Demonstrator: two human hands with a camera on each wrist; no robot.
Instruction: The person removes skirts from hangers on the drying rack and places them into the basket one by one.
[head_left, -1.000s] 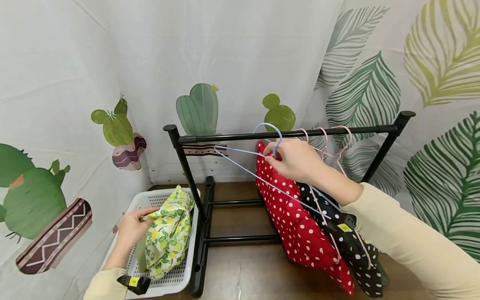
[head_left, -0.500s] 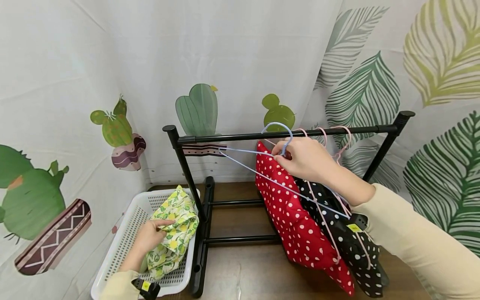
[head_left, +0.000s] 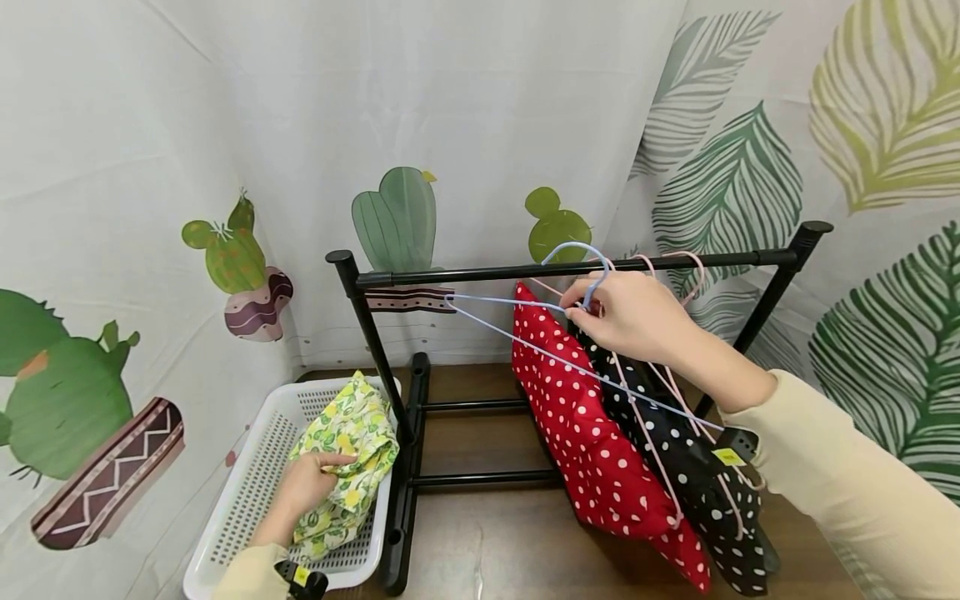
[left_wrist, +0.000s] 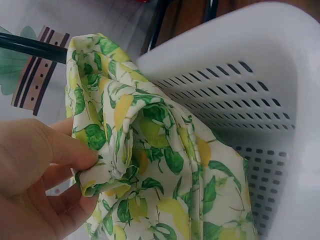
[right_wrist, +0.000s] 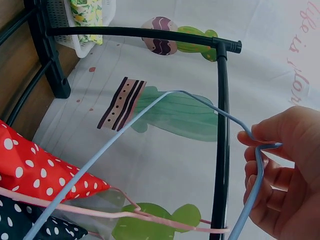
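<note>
Blue hanger at the rail, lemon-print cloth in the basket.
On my feeds, the right hand (head_left: 633, 315) has its fingers pinching the blue hanger (head_left: 573, 244) just below its hook, which arches over the black rail (head_left: 480, 273); the left hand (head_left: 303, 487) grips a fold of the lemon-print cloth (left_wrist: 175, 210) in the white basket (head_left: 247, 467). I see red (head_left: 562, 417) and black (head_left: 686, 446) polka-dot garments hanging under the rail.
</note>
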